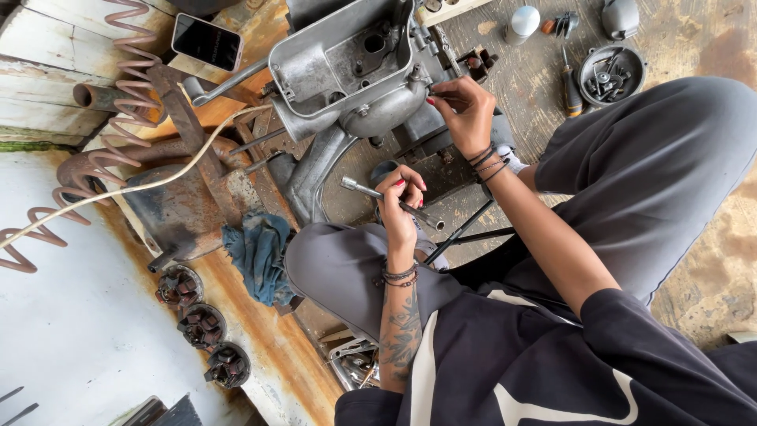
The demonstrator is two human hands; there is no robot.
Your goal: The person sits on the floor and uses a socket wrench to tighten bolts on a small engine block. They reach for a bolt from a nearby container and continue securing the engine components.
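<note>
Steel-grey, the long tubular socket wrench [392, 200] lay nearly level across the left hand [400, 207], whose fingers were curled shut around its middle; its socket end pointed left and slightly up. The right hand [467, 110] pinched something small, unclear what, against the grey cast-metal engine casing [347, 67] above.

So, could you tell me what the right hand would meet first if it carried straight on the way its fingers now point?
The right hand points up and left in the picture; its fingertips already seem to touch the grey metal engine casing, so that comes first, though depth is hard to judge.
</note>
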